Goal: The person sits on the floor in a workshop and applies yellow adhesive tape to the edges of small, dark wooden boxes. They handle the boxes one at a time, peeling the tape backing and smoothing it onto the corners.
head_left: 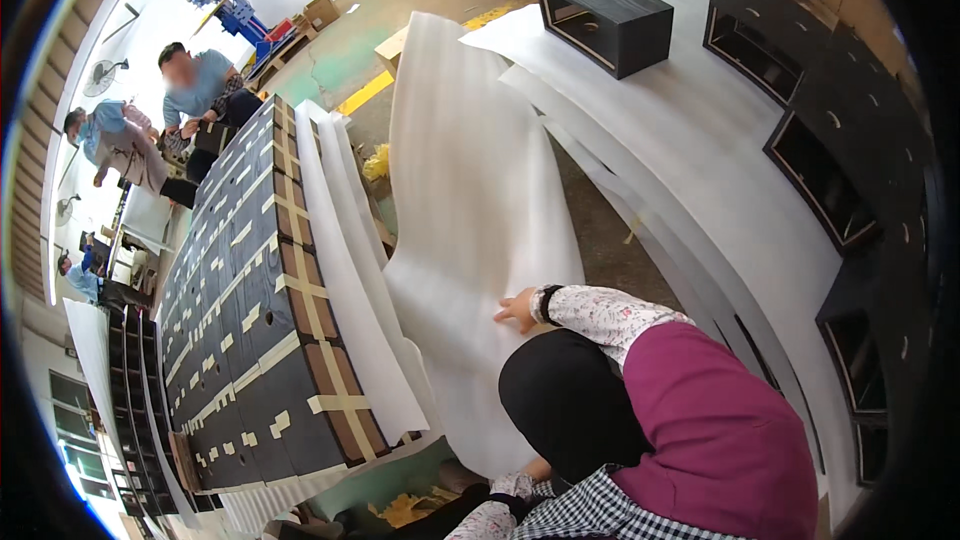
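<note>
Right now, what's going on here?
A co-worker in a maroon top bends over a pale curved sheet, one hand touching it. At left stands a large dark block striped with pale tape; at right, open-fronted black boxes rest on white sheeting. The wearer's own hands are out of view.

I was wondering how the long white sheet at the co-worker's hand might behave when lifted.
The white sheet would probably flop, since it bends in soft curves. It is likely light for its size, given its thin edges. It may wrinkle, as ripples show near the co-worker's hand.
</note>
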{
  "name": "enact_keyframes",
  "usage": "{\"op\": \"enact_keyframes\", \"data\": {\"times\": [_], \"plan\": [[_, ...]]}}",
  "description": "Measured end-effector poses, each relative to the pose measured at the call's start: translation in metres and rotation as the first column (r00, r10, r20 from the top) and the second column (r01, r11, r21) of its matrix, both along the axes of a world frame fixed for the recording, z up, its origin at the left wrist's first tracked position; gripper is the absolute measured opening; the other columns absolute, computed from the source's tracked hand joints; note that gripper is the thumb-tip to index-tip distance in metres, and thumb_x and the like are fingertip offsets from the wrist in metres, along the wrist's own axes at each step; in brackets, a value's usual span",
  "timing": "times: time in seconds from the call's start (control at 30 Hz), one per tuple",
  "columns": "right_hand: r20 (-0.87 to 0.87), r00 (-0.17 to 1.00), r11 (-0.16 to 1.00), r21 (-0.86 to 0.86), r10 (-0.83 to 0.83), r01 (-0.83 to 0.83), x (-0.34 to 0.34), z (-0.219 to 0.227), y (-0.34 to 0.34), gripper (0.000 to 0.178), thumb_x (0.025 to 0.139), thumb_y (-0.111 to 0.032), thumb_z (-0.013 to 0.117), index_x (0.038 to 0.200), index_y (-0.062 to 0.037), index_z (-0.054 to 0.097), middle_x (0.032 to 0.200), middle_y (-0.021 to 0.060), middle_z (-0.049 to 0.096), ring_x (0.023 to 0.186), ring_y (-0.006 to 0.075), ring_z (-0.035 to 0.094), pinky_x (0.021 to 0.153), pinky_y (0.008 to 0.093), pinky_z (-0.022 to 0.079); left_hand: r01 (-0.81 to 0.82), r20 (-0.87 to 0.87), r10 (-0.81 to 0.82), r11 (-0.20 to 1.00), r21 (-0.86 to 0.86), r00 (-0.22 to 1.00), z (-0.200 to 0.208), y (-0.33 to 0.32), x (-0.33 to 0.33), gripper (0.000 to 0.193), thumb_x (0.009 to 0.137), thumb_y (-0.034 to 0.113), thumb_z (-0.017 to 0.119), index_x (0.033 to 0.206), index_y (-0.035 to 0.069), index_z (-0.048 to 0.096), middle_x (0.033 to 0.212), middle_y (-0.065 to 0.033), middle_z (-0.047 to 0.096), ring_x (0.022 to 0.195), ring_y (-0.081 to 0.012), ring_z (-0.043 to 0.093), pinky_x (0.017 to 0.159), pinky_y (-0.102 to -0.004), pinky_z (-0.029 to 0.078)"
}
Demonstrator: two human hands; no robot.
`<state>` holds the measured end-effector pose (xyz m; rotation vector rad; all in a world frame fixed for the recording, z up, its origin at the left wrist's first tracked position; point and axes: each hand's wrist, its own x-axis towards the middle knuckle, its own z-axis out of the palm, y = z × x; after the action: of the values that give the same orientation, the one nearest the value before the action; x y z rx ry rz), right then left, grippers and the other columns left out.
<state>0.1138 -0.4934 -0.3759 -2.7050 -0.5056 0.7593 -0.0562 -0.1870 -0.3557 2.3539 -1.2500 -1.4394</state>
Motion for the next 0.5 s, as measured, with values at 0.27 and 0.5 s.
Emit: {"op": "enact_keyframes", "data": {"times": [0.27,0.5], "plan": [[0.069,0.957,0.954,0.132,-0.281,0.270,0.015,0.068,-0.006,0.042,0.079,-0.030,0.061,0.119,-0.0178,0.060,0.111,0.0092,0.063,0.104,0.0304,0.059,0.090,0.0429,0.046,-0.019,0.112,0.043,0.977,-0.212,0.993,0.052,-0.018,0.077,0.032,0.082,0.016,0.052,0.113,0.014,0.060,0.108,-0.0159,0.062,0.099,-0.0366,0.057,0.085,-0.0456,0.046],[0.112,0.865,0.833,0.356,-0.488,0.424,-0.015,0.132,-0.028,0.035,0.080,-0.027,0.056,0.111,-0.0117,0.065,0.106,0.0133,0.066,0.101,0.0313,0.061,0.090,0.0399,0.046,-0.020,0.341,0.140,0.943,-0.331,0.930,0.257,0.006,0.094,0.029,0.082,0.013,0.058,0.110,0.011,0.061,0.104,-0.0125,0.063,0.094,-0.0327,0.059,0.082,-0.0406,0.048]]}}
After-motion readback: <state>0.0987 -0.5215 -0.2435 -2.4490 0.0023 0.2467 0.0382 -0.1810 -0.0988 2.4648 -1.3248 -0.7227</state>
